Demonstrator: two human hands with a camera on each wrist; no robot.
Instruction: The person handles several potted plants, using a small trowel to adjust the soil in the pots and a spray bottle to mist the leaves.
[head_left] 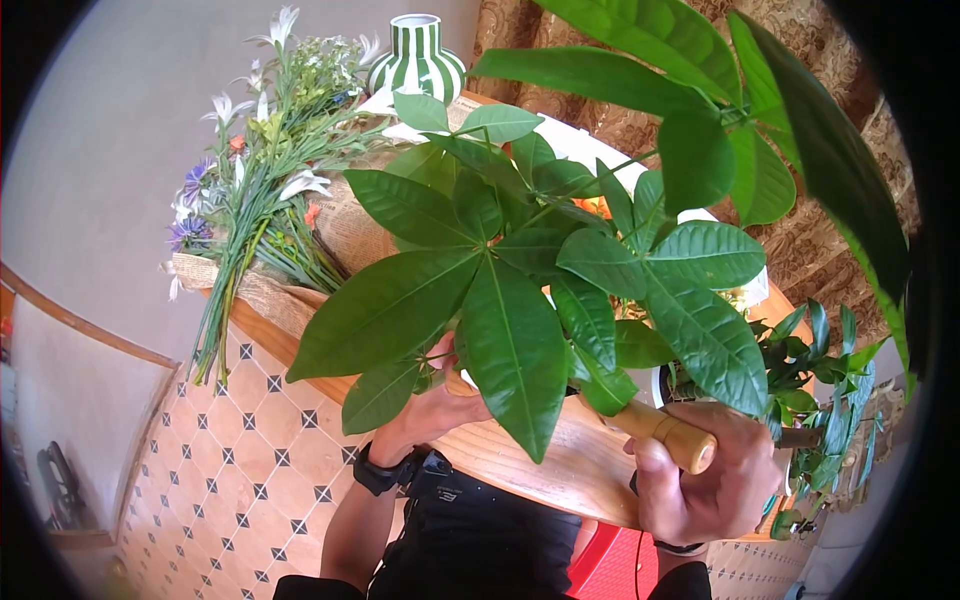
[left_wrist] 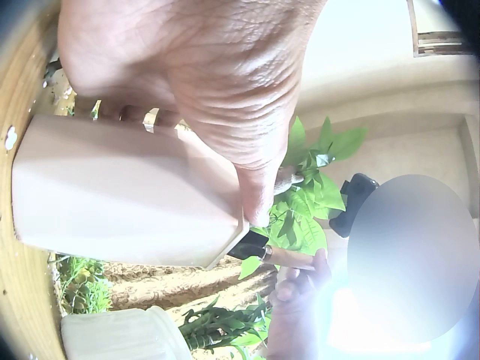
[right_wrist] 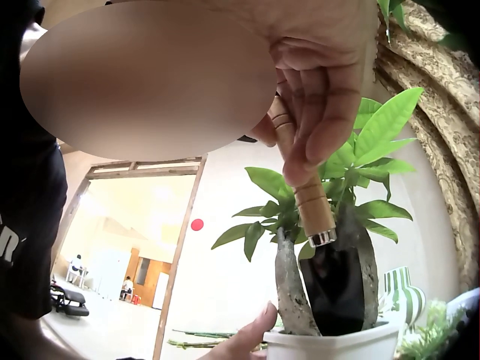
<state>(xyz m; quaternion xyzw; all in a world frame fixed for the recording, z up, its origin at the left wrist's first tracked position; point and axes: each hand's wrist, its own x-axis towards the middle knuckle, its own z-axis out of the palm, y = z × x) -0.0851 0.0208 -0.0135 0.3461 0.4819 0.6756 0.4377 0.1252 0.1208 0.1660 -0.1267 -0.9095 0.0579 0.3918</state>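
A potted plant [head_left: 515, 340] with broad green leaves and thick trunks stands in a white pot [left_wrist: 120, 191]. My right hand [head_left: 715, 475] grips the wooden handle of a small trowel [head_left: 665, 435]. In the right wrist view, its black blade [right_wrist: 330, 289] points down between the two trunks [right_wrist: 292, 289] at the pot's rim. My left hand [left_wrist: 202, 82] holds the pot's side, thumb at the rim and fingers along the wall. In the head view, leaves cover most of the pot and part of the left hand [head_left: 435, 405].
Cut flowers [head_left: 265, 190] lie on burlap [head_left: 345, 225] at the table's left. Behind them stands a green-and-white striped vase [head_left: 415, 65]. Another leafy plant [head_left: 825, 390] is at the right, before a patterned curtain [head_left: 830, 265]. A red stool [head_left: 615, 560] is below the wooden table [head_left: 540, 470].
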